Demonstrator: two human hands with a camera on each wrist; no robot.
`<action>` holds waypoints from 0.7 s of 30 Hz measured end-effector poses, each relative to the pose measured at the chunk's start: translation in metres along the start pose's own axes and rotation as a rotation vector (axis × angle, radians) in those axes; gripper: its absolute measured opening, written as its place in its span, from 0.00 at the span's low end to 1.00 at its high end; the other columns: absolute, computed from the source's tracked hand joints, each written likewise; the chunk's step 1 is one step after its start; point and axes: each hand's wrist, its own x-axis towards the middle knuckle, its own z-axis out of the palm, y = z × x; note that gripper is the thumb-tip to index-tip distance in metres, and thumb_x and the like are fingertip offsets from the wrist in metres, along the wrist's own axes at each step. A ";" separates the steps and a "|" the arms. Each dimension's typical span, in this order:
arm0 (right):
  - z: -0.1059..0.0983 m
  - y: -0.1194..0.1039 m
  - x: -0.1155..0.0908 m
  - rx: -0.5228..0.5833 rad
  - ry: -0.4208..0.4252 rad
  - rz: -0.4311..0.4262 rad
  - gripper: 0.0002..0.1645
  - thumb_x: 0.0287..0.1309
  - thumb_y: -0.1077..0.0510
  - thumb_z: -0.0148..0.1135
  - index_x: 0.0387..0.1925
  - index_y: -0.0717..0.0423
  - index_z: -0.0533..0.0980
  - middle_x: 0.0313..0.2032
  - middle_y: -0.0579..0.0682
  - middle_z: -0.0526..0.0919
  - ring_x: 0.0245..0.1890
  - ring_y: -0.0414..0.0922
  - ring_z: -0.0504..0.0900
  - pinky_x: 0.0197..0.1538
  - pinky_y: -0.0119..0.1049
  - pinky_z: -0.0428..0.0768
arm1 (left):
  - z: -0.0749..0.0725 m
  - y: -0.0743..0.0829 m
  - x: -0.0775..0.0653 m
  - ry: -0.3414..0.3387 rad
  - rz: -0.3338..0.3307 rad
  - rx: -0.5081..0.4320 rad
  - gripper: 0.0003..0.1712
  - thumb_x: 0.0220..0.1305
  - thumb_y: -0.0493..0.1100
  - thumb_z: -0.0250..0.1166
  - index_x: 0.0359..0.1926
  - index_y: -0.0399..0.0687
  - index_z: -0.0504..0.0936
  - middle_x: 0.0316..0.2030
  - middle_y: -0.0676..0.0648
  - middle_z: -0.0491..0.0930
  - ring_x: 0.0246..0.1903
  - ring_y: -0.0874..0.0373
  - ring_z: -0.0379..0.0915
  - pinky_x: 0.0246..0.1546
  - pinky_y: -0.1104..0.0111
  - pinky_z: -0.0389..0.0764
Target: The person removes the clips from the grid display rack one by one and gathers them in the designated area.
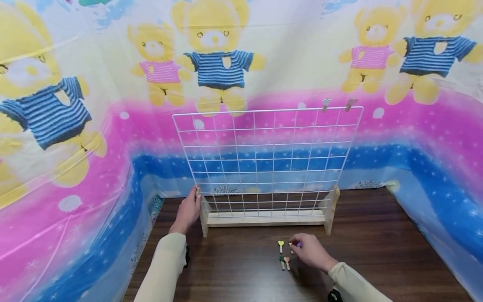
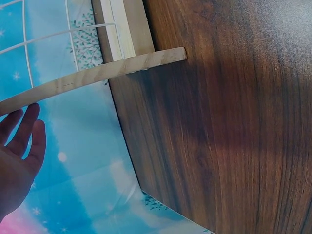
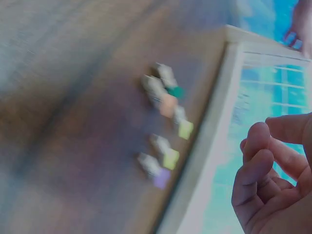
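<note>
At the left post of a wooden stand [image 1: 330, 214], my left hand [image 1: 188, 212] touches the wood with its fingertips. Those fingers [image 2: 35, 114] lie nearly straight against the post's outer side in the left wrist view. A white wire grid [image 1: 264, 159] stands upright in the stand. My right hand [image 1: 309, 250] is over the table among small heart-topped clothespins, its fingers curled and fingertips together; whether a clothespin is between them is hidden. Around it lie a yellow clothespin [image 1: 281, 244], an orange clothespin [image 1: 286, 261], a green clothespin [image 3: 174, 90] and a purple clothespin [image 3: 160, 176].
Two heart clothespins, one white [image 1: 326, 102] and one pinkish [image 1: 351, 102], are clipped to the grid's top wire near its right corner. The dark wooden table [image 1: 234, 260] borders a patterned bear cloth [image 1: 302, 54] at the back and sides.
</note>
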 end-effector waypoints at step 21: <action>-0.199 -0.093 0.036 -0.020 0.178 -0.237 0.11 0.60 0.62 0.61 0.45 0.54 0.80 0.28 0.45 0.79 0.15 0.38 0.71 0.15 0.31 0.71 | 0.000 -0.001 0.000 -0.011 0.010 0.006 0.30 0.76 0.46 0.42 0.73 0.44 0.48 0.60 0.31 0.67 0.54 0.36 0.69 0.50 0.45 0.70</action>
